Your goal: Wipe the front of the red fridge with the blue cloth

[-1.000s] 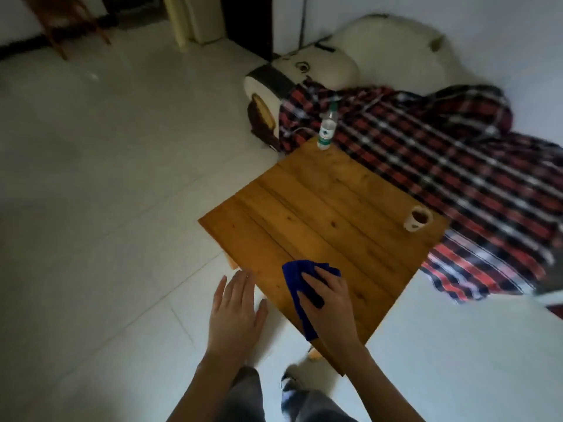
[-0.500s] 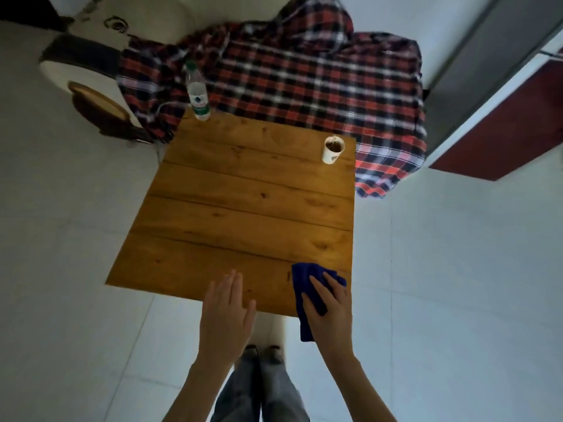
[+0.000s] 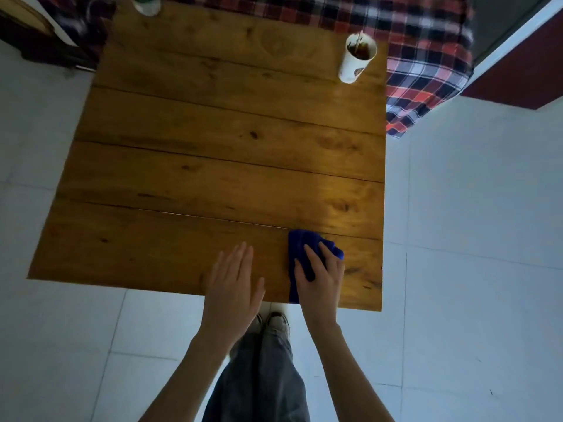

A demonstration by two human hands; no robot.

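Far ahead of our left hand (image 3: 231, 287) and off to its left, only the base of the plastic bottle (image 3: 146, 4) shows at the top edge; half a second ago the whole bottle was in view. The left hand lies flat, fingers straight and close together, over the near plank of the wooden table (image 3: 213, 153). Earlier its fingertips only reached that edge; now the palm is above the wood, though we cannot tell whether it presses down.

Just to its right, our right hand (image 3: 321, 284) grips the blue cloth (image 3: 300, 243), fingers curled into the bunched fabric. The cloth sits on the table near its right-hand near corner, sticking out ahead of the fingertips and hanging a little past the table edge by the thumb, much as before.

Well ahead of the right hand stands the paper cup (image 3: 355, 63) with dark liquid, larger in view than earlier. Beyond and right of it lies the plaid fabric (image 3: 426, 65). Far to the upper right of the right hand is the red fridge (image 3: 518, 77), well apart from the cloth.
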